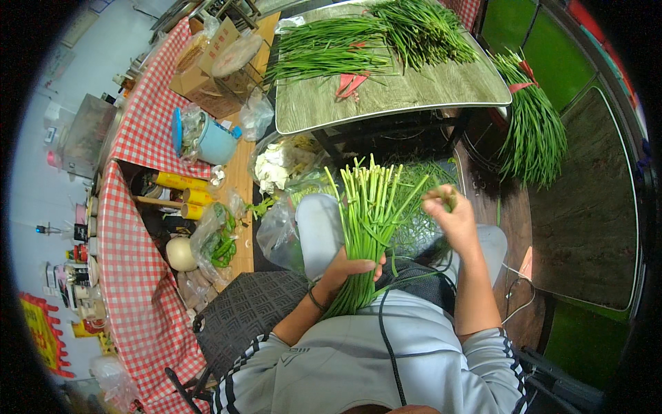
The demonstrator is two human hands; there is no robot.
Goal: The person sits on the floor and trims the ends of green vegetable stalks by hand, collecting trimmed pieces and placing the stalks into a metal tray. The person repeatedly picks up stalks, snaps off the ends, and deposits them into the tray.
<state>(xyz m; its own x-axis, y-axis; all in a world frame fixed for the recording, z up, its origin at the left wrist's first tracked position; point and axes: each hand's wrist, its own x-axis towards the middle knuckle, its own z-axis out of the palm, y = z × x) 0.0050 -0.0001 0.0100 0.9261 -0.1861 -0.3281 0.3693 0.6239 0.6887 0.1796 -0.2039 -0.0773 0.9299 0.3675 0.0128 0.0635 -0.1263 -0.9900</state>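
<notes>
My left hand point(356, 268) is wrapped around the middle of a thick bunch of green chives point(366, 227), held over my lap. The pale cut ends of the stalks fan out away from me, and the leafy ends lie against my shirt. A few loose leaves stick out at the bunch's right side. My right hand point(457, 220) is raised to the right of the bunch, apart from it. Its fingers are pinched on small greenish chive scraps point(453, 201), somewhat blurred. Beyond my knees, a heap of loose chive trimmings point(426, 194) lies low down, partly on plastic.
A wood-grain table point(429, 88) ahead bears chive piles point(331, 46) and a red tie point(351, 84). Another tied bunch point(535, 124) is at the right. To the left are a blue bin point(217, 142), a bag of green peppers point(223, 246), cauliflower point(271, 168) and a checked cloth point(139, 222).
</notes>
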